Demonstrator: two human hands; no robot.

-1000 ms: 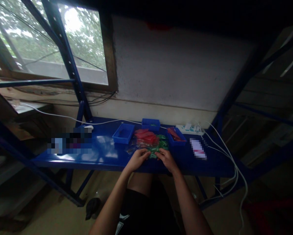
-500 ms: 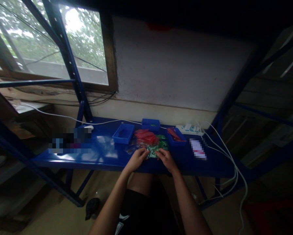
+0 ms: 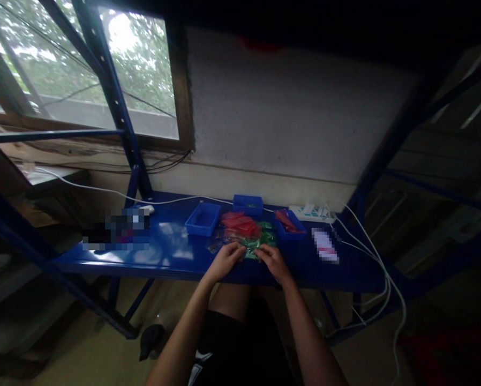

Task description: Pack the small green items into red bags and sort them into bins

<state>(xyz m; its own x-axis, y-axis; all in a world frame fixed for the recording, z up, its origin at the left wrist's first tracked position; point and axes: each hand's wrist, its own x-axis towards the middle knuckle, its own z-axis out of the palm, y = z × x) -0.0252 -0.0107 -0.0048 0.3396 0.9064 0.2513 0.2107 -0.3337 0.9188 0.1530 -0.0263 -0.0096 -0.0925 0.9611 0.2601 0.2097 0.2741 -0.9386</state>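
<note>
Near the front edge of the blue table, my left hand (image 3: 226,259) and my right hand (image 3: 273,260) face each other with a green packet (image 3: 250,251) between them. The fingers of each hand are closed on one side of it. Just behind lies a pile of red packets (image 3: 240,224), with more green packets (image 3: 268,235) to its right. Some clear packets (image 3: 215,245) lie left of the pile, next to my left hand.
Three blue trays stand behind: left (image 3: 202,219), back (image 3: 247,204) and right (image 3: 289,223), the right one holding red packets. A power strip (image 3: 312,213), white cables (image 3: 369,245) and a blurred flat object (image 3: 324,245) are at the right. Blue frame posts flank the table (image 3: 164,236).
The green packet between my hands has shifted slightly and lies a little differently. My hands have hardly moved.
</note>
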